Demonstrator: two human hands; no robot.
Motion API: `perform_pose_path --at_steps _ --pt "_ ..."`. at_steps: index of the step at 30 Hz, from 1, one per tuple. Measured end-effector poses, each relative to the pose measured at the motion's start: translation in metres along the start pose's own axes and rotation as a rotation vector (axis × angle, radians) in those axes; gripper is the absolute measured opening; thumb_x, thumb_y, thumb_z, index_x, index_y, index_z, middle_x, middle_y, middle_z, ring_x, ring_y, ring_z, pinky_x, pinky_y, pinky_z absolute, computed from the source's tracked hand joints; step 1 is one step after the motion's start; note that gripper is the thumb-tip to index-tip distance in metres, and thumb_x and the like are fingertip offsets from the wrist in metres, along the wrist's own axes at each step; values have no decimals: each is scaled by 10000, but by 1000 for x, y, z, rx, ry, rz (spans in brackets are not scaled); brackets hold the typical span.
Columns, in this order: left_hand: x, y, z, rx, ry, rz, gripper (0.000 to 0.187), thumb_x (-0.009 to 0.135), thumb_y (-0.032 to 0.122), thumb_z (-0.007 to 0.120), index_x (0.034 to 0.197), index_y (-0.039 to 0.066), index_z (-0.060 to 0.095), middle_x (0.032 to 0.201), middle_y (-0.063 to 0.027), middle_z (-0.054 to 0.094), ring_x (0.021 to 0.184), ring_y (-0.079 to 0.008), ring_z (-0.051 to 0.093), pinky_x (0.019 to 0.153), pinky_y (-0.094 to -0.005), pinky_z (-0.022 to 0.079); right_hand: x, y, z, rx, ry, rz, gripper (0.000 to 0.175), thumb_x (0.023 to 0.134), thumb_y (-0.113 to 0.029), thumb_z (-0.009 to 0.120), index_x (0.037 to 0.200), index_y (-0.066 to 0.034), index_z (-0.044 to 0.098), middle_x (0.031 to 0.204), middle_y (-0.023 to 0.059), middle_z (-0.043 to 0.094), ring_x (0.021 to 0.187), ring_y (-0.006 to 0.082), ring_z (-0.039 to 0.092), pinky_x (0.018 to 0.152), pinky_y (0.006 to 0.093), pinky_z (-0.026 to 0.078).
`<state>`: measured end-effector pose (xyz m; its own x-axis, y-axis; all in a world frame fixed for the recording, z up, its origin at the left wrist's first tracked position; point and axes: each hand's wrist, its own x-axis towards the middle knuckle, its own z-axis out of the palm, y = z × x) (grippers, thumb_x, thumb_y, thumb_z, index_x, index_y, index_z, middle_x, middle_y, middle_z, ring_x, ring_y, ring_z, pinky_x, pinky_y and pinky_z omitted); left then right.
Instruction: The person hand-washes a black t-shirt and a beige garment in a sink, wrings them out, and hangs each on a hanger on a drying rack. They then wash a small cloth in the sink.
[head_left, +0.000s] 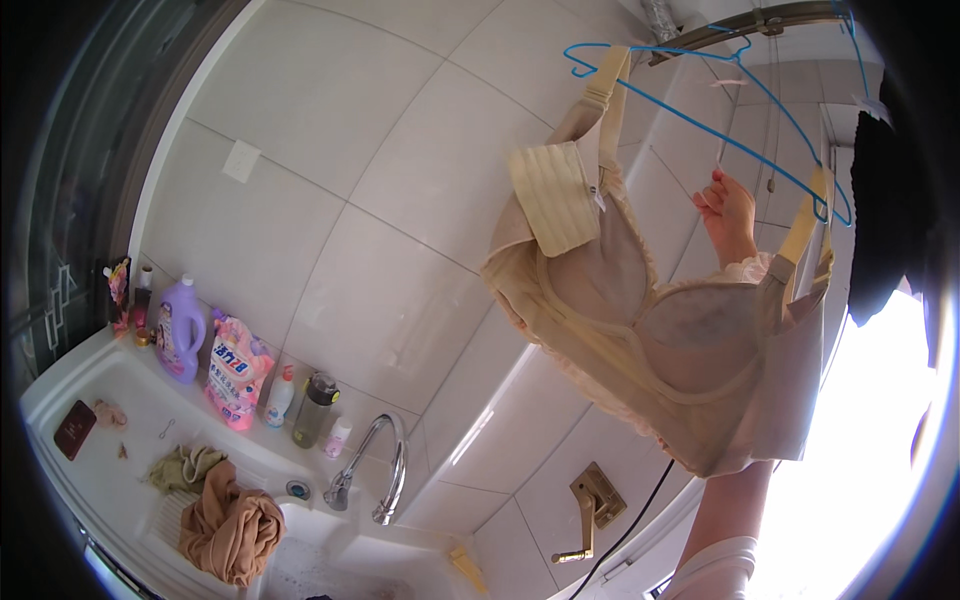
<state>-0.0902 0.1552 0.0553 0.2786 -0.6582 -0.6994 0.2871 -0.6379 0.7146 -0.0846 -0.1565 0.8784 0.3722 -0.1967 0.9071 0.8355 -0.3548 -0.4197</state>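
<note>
My right hand (729, 214) is raised behind a beige bra (660, 352), with the forearm passing up behind the garment. Its fingers are curled together at the lower end of a thin pale strand (721, 154); what the strand belongs to is unclear. The bra hangs by its two shoulder straps from a blue hanger (697, 116), its inner side facing me. One hooked back band (555, 199) is folded over the left cup. The hanger's hook reaches towards a bronze-coloured drying rail (750, 30) overhead. My left hand is out of view.
Below left is a white laundry sink (127, 375) with a chrome faucet (390, 465), brown cloth (232, 525) and green cloth (184, 466). A purple detergent jug (178, 330), a pink pouch (236, 371) and bottles line its ledge. A crank handle (589, 517) is wall-mounted. Dark clothing (877, 217) hangs right.
</note>
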Motion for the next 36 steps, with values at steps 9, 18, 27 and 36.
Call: perform_pose_path --at_steps 9,18,27,36 --pt "13 -19 1 -109 -10 54 247 804 328 588 728 93 601 577 -10 510 435 -138 417 415 -313 320 -126 77 -33 2 220 165 174 954 -189 420 942 -44 515 551 -26 295 461 101 271 473 252 281" --pt "-2 -16 -3 243 64 244 352 650 342 717 814 35 662 734 -72 635 699 -177 592 636 -306 459 -357 145 -31 107 218 604 219 962 -248 463 936 -54 560 550 -53 259 433 63 225 432 230 206" --pt "-97 19 -17 178 157 476 365 649 264 700 919 34 620 800 -131 659 778 -237 632 701 -337 474 -517 103 -5 -249 288 649 312 980 -280 418 869 -23 556 546 -58 243 425 46 209 398 226 158" --pt "-133 43 -23 104 117 726 623 649 157 689 1183 -52 445 942 -194 619 894 -294 614 801 -335 471 -639 55 67 -387 330 747 288 1000 -253 368 1031 -17 529 608 -34 390 428 -2 216 371 183 142"
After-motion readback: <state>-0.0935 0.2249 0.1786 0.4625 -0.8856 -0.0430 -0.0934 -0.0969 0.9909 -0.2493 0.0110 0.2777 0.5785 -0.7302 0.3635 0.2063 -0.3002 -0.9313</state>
